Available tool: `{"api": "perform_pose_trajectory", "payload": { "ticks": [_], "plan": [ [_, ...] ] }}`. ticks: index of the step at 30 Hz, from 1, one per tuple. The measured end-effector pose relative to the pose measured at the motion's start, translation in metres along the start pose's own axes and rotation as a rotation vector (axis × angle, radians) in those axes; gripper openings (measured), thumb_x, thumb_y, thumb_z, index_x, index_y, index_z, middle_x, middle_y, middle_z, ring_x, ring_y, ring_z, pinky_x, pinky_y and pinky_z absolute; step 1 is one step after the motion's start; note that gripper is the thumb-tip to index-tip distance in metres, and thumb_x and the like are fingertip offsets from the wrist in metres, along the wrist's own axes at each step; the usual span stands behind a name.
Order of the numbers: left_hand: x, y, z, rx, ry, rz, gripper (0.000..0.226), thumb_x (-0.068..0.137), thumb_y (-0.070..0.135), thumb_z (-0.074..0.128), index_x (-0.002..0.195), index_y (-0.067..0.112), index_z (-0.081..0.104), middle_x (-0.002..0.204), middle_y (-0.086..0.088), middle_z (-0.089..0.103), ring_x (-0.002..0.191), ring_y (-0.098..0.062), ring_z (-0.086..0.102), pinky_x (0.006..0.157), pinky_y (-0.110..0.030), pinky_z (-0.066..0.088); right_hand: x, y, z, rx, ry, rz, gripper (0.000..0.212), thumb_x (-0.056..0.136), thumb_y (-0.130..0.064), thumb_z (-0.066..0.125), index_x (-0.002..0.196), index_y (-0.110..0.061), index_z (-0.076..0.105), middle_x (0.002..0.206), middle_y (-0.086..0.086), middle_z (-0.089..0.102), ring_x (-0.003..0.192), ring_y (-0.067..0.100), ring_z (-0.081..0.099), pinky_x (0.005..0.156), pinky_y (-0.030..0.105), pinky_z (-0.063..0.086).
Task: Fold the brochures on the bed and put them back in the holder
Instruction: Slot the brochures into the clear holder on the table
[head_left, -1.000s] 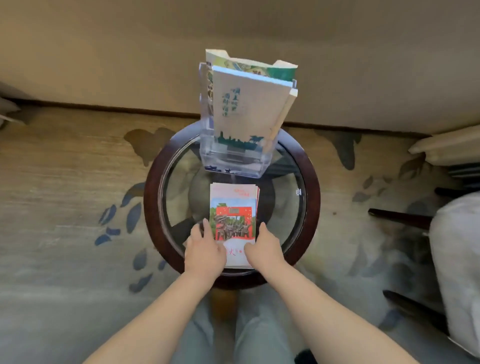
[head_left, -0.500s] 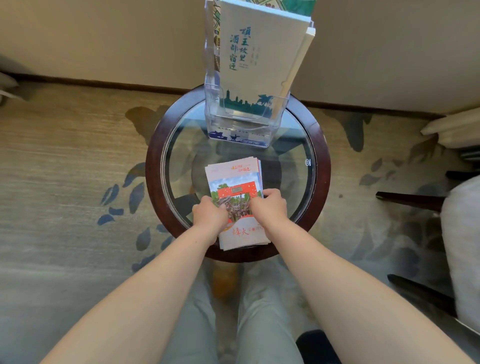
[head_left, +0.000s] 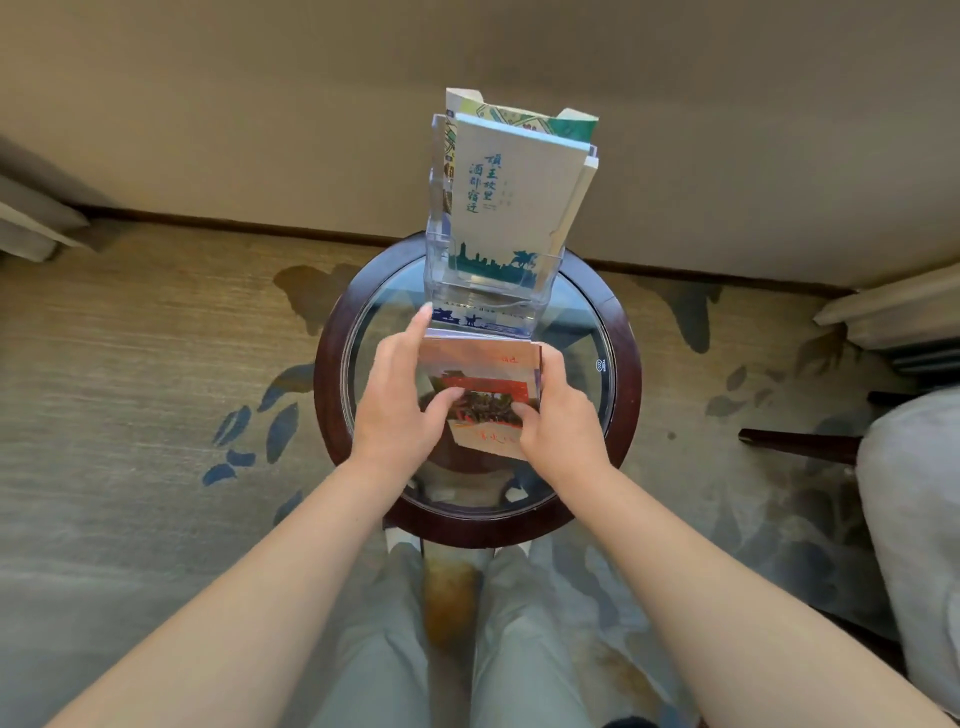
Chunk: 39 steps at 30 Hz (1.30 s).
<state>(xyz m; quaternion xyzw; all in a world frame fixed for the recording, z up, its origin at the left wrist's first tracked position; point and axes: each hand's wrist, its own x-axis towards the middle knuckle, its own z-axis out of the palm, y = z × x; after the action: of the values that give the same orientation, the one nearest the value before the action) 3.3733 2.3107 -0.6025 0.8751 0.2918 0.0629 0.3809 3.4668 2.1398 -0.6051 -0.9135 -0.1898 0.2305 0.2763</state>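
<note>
A stack of folded brochures with a red gate picture (head_left: 480, 371) is lifted off the glass and tilted up, its far edge just in front of the holder's lower pocket. My left hand (head_left: 397, 402) grips its left side, thumb on the cover and index finger stretched toward the holder. My right hand (head_left: 558, 415) clasps the right side. The clear plastic holder (head_left: 441, 249) stands at the far side of the table. Its upper pocket holds white brochures with blue-green writing (head_left: 511, 192) and a green map behind them.
The round glass-topped table with a dark wooden rim (head_left: 330, 374) stands on patterned carpet against a beige wall. A chair with dark legs (head_left: 795, 444) and grey upholstery is at the right. My knees are under the table's near edge.
Both hands have picked the stack up from the glass and carried it forward and upward toward the holder. The stack lay flat before and is now tilted.
</note>
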Motion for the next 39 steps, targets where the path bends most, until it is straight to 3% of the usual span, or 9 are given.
{"api": "perform_pose_trajectory", "payload": {
  "ticks": [3, 6, 10, 12, 18, 24, 27, 32, 39],
  "plan": [
    [0.003, 0.021, -0.009, 0.253, -0.014, 0.078, 0.084, 0.079, 0.031, 0.084, 0.150, 0.037, 0.039, 0.154, -0.005, 0.027, 0.137, -0.019, 0.037, 0.106, -0.039, 0.048, -0.007, 0.001, -0.001, 0.026, 0.002, -0.044, 0.074, 0.087, -0.006, 0.071, 0.137, -0.042, 0.029, 0.101, -0.004, 0.072, 0.079, 0.018, 0.069, 0.062, 0.029, 0.047],
    [0.007, 0.035, -0.017, 0.378, -0.094, 0.137, 0.051, 0.086, 0.036, 0.076, 0.133, 0.029, 0.058, 0.135, -0.001, 0.056, 0.125, -0.024, 0.053, 0.103, -0.042, 0.047, -0.013, 0.004, -0.002, 0.048, 0.020, -0.013, 0.071, 0.088, -0.005, 0.071, 0.131, -0.045, 0.033, 0.100, -0.007, 0.071, 0.067, -0.002, 0.057, 0.057, 0.011, 0.037],
    [0.008, 0.047, -0.027, 0.455, -0.189, 0.226, 0.016, 0.091, 0.021, 0.066, 0.106, 0.025, 0.063, 0.095, 0.006, 0.066, 0.090, -0.023, 0.064, 0.066, -0.037, 0.052, -0.026, 0.010, -0.006, 0.046, 0.033, 0.009, 0.066, 0.090, -0.010, 0.070, 0.130, -0.044, 0.032, 0.103, -0.005, 0.072, 0.088, 0.024, 0.072, 0.071, 0.037, 0.059],
    [0.001, 0.052, -0.026, 0.502, -0.202, 0.251, 0.024, 0.085, 0.007, 0.066, 0.101, 0.023, 0.058, 0.089, 0.006, 0.058, 0.084, -0.022, 0.058, 0.055, -0.032, 0.038, -0.032, 0.009, -0.010, 0.024, 0.017, 0.001, 0.074, 0.090, -0.012, 0.070, 0.136, -0.048, 0.023, 0.104, -0.003, 0.072, 0.087, 0.029, 0.072, 0.074, 0.047, 0.060],
    [-0.012, 0.057, -0.023, 0.561, -0.234, 0.288, 0.039, 0.075, 0.002, 0.070, 0.101, 0.023, 0.050, 0.087, 0.006, 0.040, 0.074, -0.017, 0.038, 0.050, -0.029, 0.024, -0.034, 0.001, -0.024, 0.076, 0.012, -0.015, 0.093, 0.090, -0.007, 0.071, 0.147, -0.055, 0.015, 0.092, -0.008, 0.068, 0.082, 0.020, 0.071, 0.077, 0.039, 0.060],
    [-0.019, 0.070, -0.038, 0.619, -0.200, 0.331, 0.039, 0.067, -0.002, 0.073, 0.094, 0.018, 0.054, 0.086, -0.002, 0.048, 0.072, -0.023, 0.047, 0.047, -0.026, 0.014, -0.030, -0.008, -0.040, -0.004, 0.040, -0.196, 0.031, 0.092, -0.007, 0.064, 0.111, -0.031, 0.062, 0.094, -0.006, 0.071, 0.086, 0.023, 0.066, 0.077, 0.043, 0.056],
    [-0.011, 0.081, -0.053, 0.613, -0.134, 0.373, 0.035, 0.070, -0.003, 0.074, 0.094, 0.016, 0.056, 0.084, -0.003, 0.051, 0.068, -0.021, 0.043, 0.048, -0.025, 0.017, -0.022, -0.020, -0.051, -0.015, 0.058, -0.243, 0.021, 0.093, -0.008, 0.065, 0.103, -0.026, 0.068, 0.094, -0.006, 0.072, 0.087, 0.020, 0.067, 0.077, 0.043, 0.056],
    [0.013, 0.107, -0.082, 0.627, -0.084, 0.423, 0.047, 0.054, -0.006, 0.086, 0.091, 0.012, 0.061, 0.078, -0.006, 0.055, 0.063, -0.018, 0.037, 0.050, -0.019, 0.002, -0.008, -0.052, -0.075, 0.071, 0.154, -0.287, 0.049, 0.091, -0.004, 0.069, 0.131, -0.030, 0.059, 0.112, -0.005, 0.075, 0.102, 0.017, 0.069, 0.089, 0.036, 0.060],
    [0.048, 0.132, -0.105, 0.689, -0.024, 0.450, 0.043, 0.056, -0.009, 0.081, 0.087, 0.011, 0.060, 0.080, -0.009, 0.055, 0.062, -0.028, 0.050, 0.046, -0.022, 0.012, 0.007, -0.090, -0.107, 0.094, 0.264, -0.348, 0.058, 0.090, -0.001, 0.070, 0.141, -0.026, 0.054, 0.115, -0.002, 0.072, 0.103, 0.019, 0.069, 0.090, 0.037, 0.060]
  ]
}}
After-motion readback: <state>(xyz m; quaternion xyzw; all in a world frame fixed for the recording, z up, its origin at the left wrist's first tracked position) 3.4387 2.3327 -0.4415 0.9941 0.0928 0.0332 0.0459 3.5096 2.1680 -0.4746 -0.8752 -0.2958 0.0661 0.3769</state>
